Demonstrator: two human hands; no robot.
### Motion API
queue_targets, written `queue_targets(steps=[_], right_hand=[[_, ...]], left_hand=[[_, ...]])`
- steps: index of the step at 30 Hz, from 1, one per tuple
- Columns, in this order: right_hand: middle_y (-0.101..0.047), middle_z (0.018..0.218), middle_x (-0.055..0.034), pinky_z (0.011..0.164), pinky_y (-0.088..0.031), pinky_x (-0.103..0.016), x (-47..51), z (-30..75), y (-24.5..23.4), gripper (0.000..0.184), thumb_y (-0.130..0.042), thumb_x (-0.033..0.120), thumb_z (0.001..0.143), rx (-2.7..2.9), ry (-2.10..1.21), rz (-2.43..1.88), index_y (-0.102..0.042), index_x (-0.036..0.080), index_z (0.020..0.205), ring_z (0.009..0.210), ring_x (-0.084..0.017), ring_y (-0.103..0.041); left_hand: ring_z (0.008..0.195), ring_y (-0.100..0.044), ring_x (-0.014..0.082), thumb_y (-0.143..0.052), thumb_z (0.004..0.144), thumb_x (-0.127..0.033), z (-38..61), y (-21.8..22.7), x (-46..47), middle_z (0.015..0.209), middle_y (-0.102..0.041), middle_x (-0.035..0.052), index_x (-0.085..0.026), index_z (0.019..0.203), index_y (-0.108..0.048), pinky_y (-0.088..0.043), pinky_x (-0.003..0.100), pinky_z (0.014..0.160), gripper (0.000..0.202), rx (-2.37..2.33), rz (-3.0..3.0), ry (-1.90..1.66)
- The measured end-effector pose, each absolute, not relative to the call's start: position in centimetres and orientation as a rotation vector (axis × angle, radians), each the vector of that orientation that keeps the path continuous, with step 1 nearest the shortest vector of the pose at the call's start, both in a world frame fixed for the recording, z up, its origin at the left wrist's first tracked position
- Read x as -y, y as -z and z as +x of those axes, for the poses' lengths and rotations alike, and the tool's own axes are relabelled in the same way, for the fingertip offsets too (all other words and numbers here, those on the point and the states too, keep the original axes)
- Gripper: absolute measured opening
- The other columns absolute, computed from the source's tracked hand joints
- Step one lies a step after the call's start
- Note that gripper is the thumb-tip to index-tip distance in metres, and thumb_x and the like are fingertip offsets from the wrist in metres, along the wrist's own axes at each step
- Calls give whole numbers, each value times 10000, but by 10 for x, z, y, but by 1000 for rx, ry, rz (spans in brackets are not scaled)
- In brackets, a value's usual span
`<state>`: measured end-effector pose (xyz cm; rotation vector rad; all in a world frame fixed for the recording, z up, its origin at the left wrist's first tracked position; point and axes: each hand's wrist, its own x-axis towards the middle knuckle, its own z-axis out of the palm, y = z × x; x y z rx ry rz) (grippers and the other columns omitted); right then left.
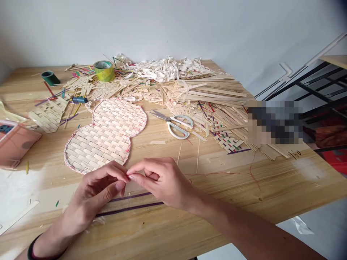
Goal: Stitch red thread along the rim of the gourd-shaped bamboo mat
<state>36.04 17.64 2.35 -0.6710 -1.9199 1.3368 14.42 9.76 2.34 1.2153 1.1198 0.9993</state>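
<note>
My left hand (pixel 100 193) and my right hand (pixel 162 178) meet fingertip to fingertip above the near part of the table. Both are closed in a pinch on a red thread, a bit of which shows between the fingertips. A fine stretch of red thread (pixel 230 173) trails over the wood to the right of my right hand. Whether a needle is in the fingers is too small to tell. Just behind my hands lies a woven gourd-shaped mat (pixel 108 133), its edge bound with a white and red cord. White-handled scissors (pixel 176 124) lie partly spread to its right.
Bamboo strips (pixel 214 88), white ribbon scraps (pixel 165 68), yellow tape (pixel 104 71) and a green spool (pixel 50 78) lie at the back. A pink box (pixel 18 144) stands left, near a woven piece (pixel 50 113). Purple strips (pixel 130 208) lie under my hands.
</note>
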Motion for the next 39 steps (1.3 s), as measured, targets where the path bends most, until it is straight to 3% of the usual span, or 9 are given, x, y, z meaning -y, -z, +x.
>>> queue_targets(steps=[7, 19, 27, 32, 39], right_hand=[[-372, 582, 98, 521, -286, -205, -179, 360, -27, 156, -724, 259, 974, 1880, -1513, -756, -806, 128, 996, 526, -58, -319], [-378, 588, 104, 515, -254, -218, -181, 362, -29, 200, -774, 317, 951, 1776, -1813, -768, -780, 123, 998, 532, -60, -314], [-357, 597, 101, 540, -251, -231, -186, 361, -26, 203, -810, 346, 938, 1793, -1874, -645, -783, 147, 968, 557, -70, -314], [-380, 612, 99, 539, -254, -232, -189, 362, -21, 315, -837, 445, 920, 1691, -2046, -601, -753, 149, 982, 566, -74, -338], [-452, 658, 89, 510, -317, -212, -194, 362, -14, 332, -798, 471, 953, 1509, -2334, -443, -680, 165, 1005, 549, -71, -397]], left_hand=[[754, -536, 148, -669, 1044, -386, 144, -19, -98, 800, -622, 10, -237, 1012, -765, -428, 270, 690, 180, -1159, 1159, -1019], [606, -450, 102, -685, 1023, -459, 152, -22, -101, 725, -575, -9, -203, 930, -733, -356, 211, 534, 277, -1354, 1213, -1053], [662, -514, 119, -681, 1023, -443, 151, -24, -98, 807, -623, 15, -198, 957, -720, -435, 214, 596, 257, -1296, 1254, -1019], [648, -483, 114, -668, 1032, -419, 154, -25, -100, 787, -597, 6, -199, 957, -718, -412, 216, 582, 238, -1258, 1254, -1024], [647, -478, 110, -650, 1048, -400, 157, -29, -100, 788, -577, 1, -203, 945, -720, -382, 228, 568, 233, -1232, 1269, -1019]])
